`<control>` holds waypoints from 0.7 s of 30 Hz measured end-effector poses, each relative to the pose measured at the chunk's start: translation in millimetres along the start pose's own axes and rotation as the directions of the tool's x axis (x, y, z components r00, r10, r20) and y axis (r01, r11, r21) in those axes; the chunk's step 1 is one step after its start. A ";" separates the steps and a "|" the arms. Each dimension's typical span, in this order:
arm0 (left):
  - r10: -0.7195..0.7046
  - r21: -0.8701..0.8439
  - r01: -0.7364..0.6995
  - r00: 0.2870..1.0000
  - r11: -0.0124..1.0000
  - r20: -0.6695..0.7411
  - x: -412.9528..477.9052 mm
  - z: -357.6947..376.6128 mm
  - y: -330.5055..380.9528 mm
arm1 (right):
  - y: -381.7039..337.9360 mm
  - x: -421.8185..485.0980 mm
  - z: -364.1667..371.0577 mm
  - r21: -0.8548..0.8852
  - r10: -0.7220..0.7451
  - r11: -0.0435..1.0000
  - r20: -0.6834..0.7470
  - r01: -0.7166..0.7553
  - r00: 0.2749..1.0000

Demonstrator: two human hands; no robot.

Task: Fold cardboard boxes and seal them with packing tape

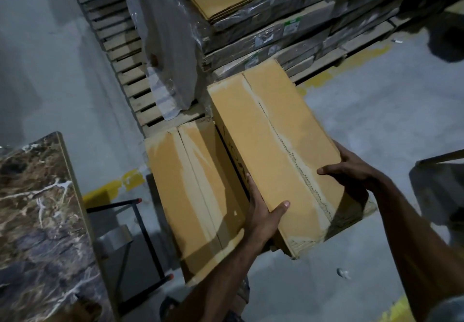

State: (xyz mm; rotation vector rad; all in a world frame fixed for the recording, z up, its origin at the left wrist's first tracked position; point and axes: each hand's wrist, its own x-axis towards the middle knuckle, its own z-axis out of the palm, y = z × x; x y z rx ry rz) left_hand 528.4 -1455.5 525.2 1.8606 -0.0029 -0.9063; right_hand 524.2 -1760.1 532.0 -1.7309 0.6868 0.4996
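The flat cardboard stack [238, 0] fills the upper centre. Mid-frame, I carry a seemingly sealed box [271, 141] above a second box [185, 183]. My left hand [263, 211] and right hand [351, 171] each clasp its near end. I judge it finished; next, set it down squarely.

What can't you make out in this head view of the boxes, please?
Head view:
held box: side print, too dark and oblique to read.
right hand: fingers hidden past the box edge.
lower box: near corner hidden by the left forearm.
pallet labels: too small, blurred.
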 end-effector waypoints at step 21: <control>0.213 0.457 -0.109 0.960 0.883 -0.182 -0.6 -56.8 85.4 | -46.0 -9.1 74.0 -0.548 -0.299 0.835 -0.391 0.041 0.870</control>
